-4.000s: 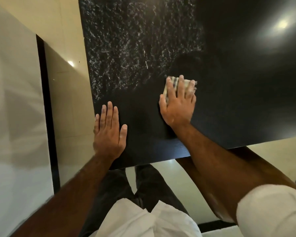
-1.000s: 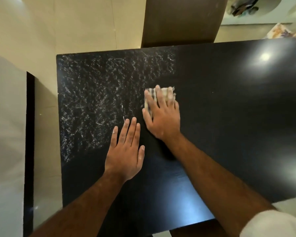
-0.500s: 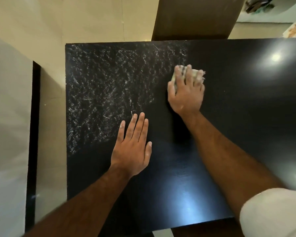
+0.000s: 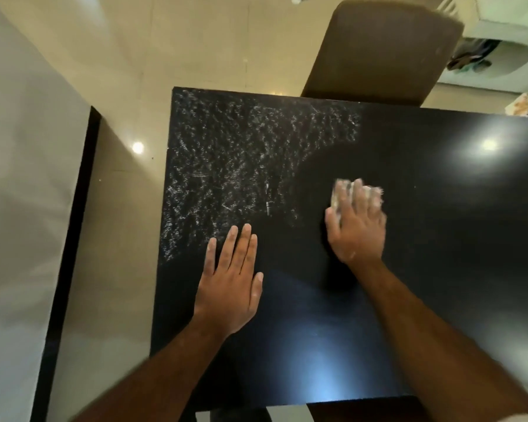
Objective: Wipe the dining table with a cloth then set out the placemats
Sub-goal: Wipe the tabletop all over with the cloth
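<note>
Presently, the cloth (image 4: 345, 191) is pressed flat against the black dining table (image 4: 439, 269) under the right hand (image 4: 355, 226); fingers are laid over it rather than curled, so it is pinned, not pinched. Motion blur is noted on this hand and on the cloth edges protruding beyond the fingertips. White smeared residue (image 4: 241, 166) is seen left of and beyond the cloth, reaching the table's far left corner. The left hand (image 4: 230, 284) is laid palm-down, fingers extended, holding nothing, nearer the person and left of the cloth. A brown chair (image 4: 378, 50) is observed beyond the far edge.
</note>
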Action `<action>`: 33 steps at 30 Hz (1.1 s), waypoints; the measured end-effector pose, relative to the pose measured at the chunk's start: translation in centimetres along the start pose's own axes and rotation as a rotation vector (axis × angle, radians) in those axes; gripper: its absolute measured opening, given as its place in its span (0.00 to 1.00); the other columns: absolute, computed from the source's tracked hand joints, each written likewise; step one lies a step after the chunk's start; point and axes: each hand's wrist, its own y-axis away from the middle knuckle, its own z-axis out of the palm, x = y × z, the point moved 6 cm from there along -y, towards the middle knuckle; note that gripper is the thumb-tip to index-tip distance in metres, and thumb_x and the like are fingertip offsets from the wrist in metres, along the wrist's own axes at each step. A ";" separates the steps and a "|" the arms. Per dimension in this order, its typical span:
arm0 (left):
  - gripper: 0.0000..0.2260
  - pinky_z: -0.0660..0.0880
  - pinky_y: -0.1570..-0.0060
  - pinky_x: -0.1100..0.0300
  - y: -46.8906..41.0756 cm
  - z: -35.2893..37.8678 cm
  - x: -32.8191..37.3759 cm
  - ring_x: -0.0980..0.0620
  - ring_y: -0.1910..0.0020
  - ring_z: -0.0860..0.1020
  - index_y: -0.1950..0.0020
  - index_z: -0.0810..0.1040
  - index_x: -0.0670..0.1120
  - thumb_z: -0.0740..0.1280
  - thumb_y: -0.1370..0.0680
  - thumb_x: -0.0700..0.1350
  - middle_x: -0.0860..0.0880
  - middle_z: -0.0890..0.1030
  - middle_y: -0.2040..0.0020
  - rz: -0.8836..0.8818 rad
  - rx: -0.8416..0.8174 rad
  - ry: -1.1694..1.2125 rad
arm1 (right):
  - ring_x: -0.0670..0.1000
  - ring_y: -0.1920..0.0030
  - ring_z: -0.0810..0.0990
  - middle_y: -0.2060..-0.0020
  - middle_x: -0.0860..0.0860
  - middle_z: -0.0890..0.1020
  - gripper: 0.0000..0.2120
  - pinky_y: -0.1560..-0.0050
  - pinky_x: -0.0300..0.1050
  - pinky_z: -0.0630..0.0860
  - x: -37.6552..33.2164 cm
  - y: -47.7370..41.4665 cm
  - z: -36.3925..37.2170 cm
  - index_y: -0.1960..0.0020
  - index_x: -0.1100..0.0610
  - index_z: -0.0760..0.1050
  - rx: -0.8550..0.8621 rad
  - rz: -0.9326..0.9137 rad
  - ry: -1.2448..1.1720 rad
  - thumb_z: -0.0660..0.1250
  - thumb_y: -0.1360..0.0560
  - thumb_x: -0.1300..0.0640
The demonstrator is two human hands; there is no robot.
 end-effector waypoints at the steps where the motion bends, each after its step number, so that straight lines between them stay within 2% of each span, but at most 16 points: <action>1: 0.35 0.46 0.13 0.32 0.8 0.1 -0.7 0.41 0.09 0.43 0.09 0.48 0.41 0.52 0.12 0.58 0.43 0.42 0.08 -0.014 0.008 0.001 | 0.70 0.13 0.57 0.11 0.55 0.61 0.32 0.24 0.73 0.70 0.4 -1.3 0.0 0.11 0.44 0.58 0.012 0.070 -0.015 0.53 0.13 0.38; 3: 0.35 0.46 0.13 0.32 1.7 0.0 -1.6 0.40 0.09 0.43 0.09 0.48 0.41 0.51 0.12 0.58 0.43 0.43 0.08 -0.038 0.013 -0.004 | 0.71 0.13 0.56 0.12 0.56 0.61 0.31 0.24 0.75 0.69 -0.5 -3.7 0.2 0.11 0.43 0.59 0.025 0.167 -0.046 0.53 0.13 0.37; 5: 0.36 0.45 0.14 0.31 1.6 0.1 -1.5 0.41 0.09 0.41 0.09 0.45 0.41 0.50 0.11 0.59 0.42 0.40 0.09 -0.054 0.000 -0.009 | 0.72 0.13 0.55 0.11 0.56 0.60 0.32 0.22 0.76 0.67 -2.9 -5.3 0.5 0.11 0.42 0.59 0.021 0.163 -0.049 0.52 0.13 0.36; 10: 0.35 0.46 0.14 0.31 1.7 0.1 -1.5 0.41 0.10 0.41 0.09 0.44 0.41 0.49 0.11 0.58 0.42 0.39 0.09 -0.070 -0.004 -0.001 | 0.68 0.12 0.58 0.11 0.54 0.62 0.31 0.23 0.66 0.68 -12.0 -1.4 0.8 0.11 0.44 0.62 0.076 -0.152 -0.017 0.55 0.13 0.37; 15: 0.35 0.45 0.15 0.28 1.7 -0.3 -1.9 0.41 0.09 0.42 0.09 0.47 0.43 0.49 0.12 0.58 0.43 0.41 0.09 -0.070 -0.001 0.002 | 0.64 0.10 0.51 0.10 0.51 0.58 0.32 0.21 0.64 0.67 -11.6 5.9 0.6 0.11 0.42 0.60 -0.004 -0.310 -0.048 0.58 0.13 0.37; 17: 0.35 0.47 0.16 0.26 2.1 -0.3 -3.1 0.41 0.09 0.45 0.09 0.50 0.43 0.50 0.12 0.59 0.44 0.44 0.08 -0.078 0.005 -0.006 | 0.64 0.10 0.51 0.10 0.51 0.56 0.33 0.22 0.65 0.68 -9.0 6.8 0.6 0.10 0.42 0.59 -0.038 -0.274 -0.015 0.58 0.13 0.36; 20: 0.35 0.48 0.17 0.24 3.2 -0.5 -5.0 0.40 0.09 0.47 0.09 0.52 0.43 0.52 0.13 0.59 0.44 0.46 0.08 -0.095 0.034 -0.025 | 0.68 0.12 0.56 0.11 0.54 0.59 0.32 0.25 0.69 0.71 -5.0 4.7 0.2 0.11 0.44 0.60 -0.020 -0.092 0.014 0.56 0.13 0.37; 23: 0.35 0.47 0.17 0.25 3.1 -0.6 -5.1 0.40 0.09 0.46 0.09 0.49 0.43 0.51 0.12 0.58 0.44 0.45 0.08 -0.097 0.028 -0.018 | 0.72 0.14 0.58 0.12 0.57 0.62 0.31 0.26 0.75 0.72 -3.6 0.9 0.7 0.11 0.45 0.61 0.006 0.111 -0.006 0.54 0.13 0.38; 25: 0.35 0.46 0.17 0.25 3.1 -0.5 -5.0 0.40 0.09 0.44 0.09 0.46 0.43 0.49 0.12 0.58 0.43 0.42 0.08 -0.099 0.015 -0.013 | 0.73 0.14 0.59 0.12 0.57 0.62 0.31 0.26 0.77 0.71 -5.1 -1.1 1.2 0.12 0.45 0.62 0.016 0.170 -0.021 0.55 0.13 0.38; 27: 0.35 0.45 0.17 0.25 3.2 -0.3 -5.0 0.40 0.09 0.43 0.09 0.45 0.43 0.48 0.12 0.59 0.43 0.41 0.09 -0.098 0.007 -0.015 | 0.73 0.14 0.59 0.12 0.57 0.62 0.31 0.25 0.76 0.71 -8.1 -2.2 1.5 0.12 0.45 0.62 0.030 0.117 -0.020 0.55 0.12 0.37; 30: 0.35 0.45 0.16 0.26 3.3 -0.4 -5.0 0.40 0.09 0.43 0.09 0.44 0.43 0.48 0.12 0.59 0.43 0.41 0.09 -0.094 0.008 -0.020 | 0.71 0.14 0.60 0.12 0.56 0.63 0.31 0.24 0.71 0.69 -14.5 -0.6 1.3 0.12 0.44 0.62 0.081 -0.112 -0.025 0.55 0.12 0.37; 33: 0.35 0.45 0.16 0.26 3.4 -0.4 -5.0 0.40 0.10 0.41 0.09 0.44 0.42 0.48 0.12 0.58 0.43 0.40 0.09 -0.093 0.005 -0.022 | 0.67 0.11 0.54 0.10 0.53 0.58 0.32 0.20 0.66 0.65 -18.8 4.6 1.5 0.11 0.43 0.60 0.009 -0.321 -0.065 0.56 0.13 0.37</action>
